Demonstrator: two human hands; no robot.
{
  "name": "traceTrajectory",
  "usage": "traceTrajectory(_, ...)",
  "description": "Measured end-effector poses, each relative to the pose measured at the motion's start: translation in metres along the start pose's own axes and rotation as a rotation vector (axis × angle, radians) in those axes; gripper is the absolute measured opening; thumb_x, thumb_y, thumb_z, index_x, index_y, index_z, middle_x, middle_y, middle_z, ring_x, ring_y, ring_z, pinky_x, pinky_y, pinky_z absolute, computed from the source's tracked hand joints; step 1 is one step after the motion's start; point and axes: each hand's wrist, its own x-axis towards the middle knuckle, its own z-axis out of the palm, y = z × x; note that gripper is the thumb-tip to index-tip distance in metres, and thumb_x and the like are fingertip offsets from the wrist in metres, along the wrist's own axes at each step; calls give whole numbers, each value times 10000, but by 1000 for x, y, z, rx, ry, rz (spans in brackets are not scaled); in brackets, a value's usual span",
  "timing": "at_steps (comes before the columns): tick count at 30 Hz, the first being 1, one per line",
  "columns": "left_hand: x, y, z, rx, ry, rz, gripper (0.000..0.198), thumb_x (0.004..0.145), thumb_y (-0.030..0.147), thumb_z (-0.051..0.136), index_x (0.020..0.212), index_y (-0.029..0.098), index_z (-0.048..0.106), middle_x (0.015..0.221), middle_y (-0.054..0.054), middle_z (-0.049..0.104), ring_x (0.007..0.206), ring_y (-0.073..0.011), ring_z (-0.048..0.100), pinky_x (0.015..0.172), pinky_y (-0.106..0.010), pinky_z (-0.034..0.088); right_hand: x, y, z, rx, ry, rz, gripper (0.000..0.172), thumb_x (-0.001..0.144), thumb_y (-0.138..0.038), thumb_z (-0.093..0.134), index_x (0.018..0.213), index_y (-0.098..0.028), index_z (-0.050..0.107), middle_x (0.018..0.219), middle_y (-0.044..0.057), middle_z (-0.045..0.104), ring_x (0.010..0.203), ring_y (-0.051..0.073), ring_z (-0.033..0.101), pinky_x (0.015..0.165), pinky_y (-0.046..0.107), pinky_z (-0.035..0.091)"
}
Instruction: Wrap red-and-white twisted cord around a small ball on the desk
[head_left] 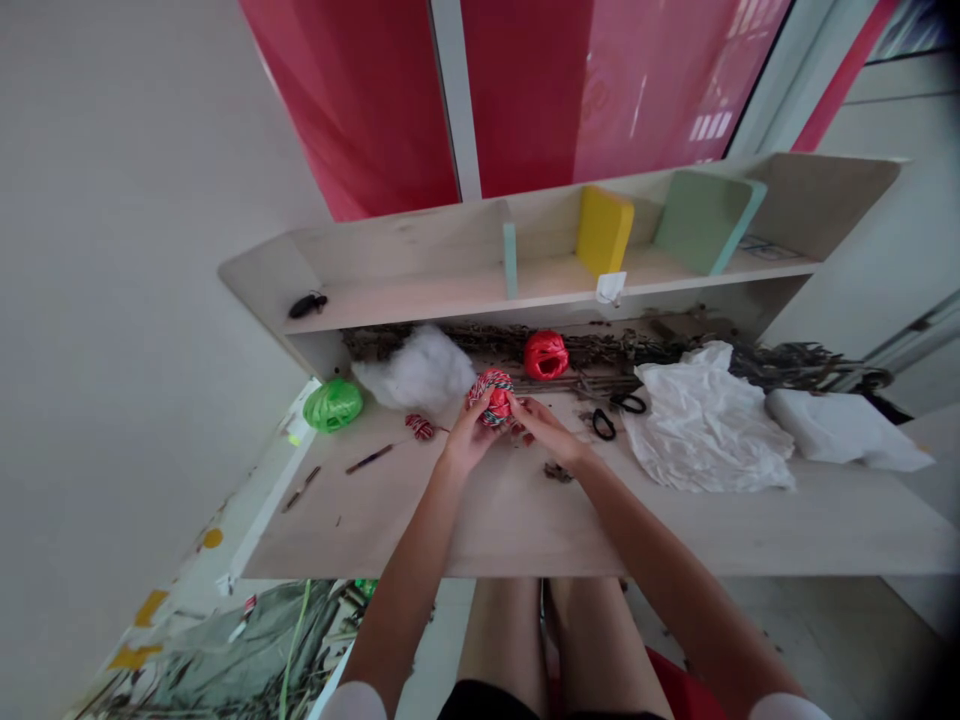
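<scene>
Above the desk, both of my hands hold one round ball wound in red, white and dark green strands (491, 385), with a plain red patch showing on its near face. My left hand (468, 432) is curled round its left side. The fingers of my right hand (541, 425) press against its right side. To the left lies a small bundle of red-and-white string (420, 427), with a red strand running from it toward my left hand. A red ball of plastic twine (546, 355) sits just behind my hands.
A green twine ball (334, 405) and white stuffing (420, 368) lie left. Black-handled scissors (604, 424), a crumpled white sheet (709, 420) and a white packet (847, 430) are right. Two pens, one a dark pen (369, 459), lie front left. Dried stems (600, 350) line the back under the shelf (420, 300).
</scene>
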Motion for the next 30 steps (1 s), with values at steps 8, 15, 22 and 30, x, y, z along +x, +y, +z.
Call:
traceTrajectory(8,7,2,-5,-91,-5,-126,224,775,256,665,980,175,620,873,-58,696,743,-158,657,588,-247,529,6,4,-5,-235,18,-86,628,683,-820,475,693,-197,557,557,-11,489,534,125,433,466,254,319)
traceTrajectory(15,8,9,-6,-165,45,-147,216,842,270,594,1038,179,608,850,-58,689,723,-147,654,569,-219,522,5,0,-16,-172,-26,-56,532,683,-726,594,697,-196,562,568,-20,504,502,103,402,457,250,281)
traceTrajectory(22,6,16,-7,-172,58,-166,287,879,316,548,1141,210,596,854,-58,693,753,-162,675,560,-206,535,7,5,-23,89,-79,-29,416,620,-566,742,734,-186,618,604,-43,506,486,70,332,470,239,265)
traceTrajectory(30,7,18,-12,-85,83,-133,467,814,324,630,1270,301,537,938,-26,711,782,-181,699,559,-218,558,11,-2,-29,184,148,-51,435,511,-566,785,602,-192,581,678,5,605,571,91,413,545,243,335)
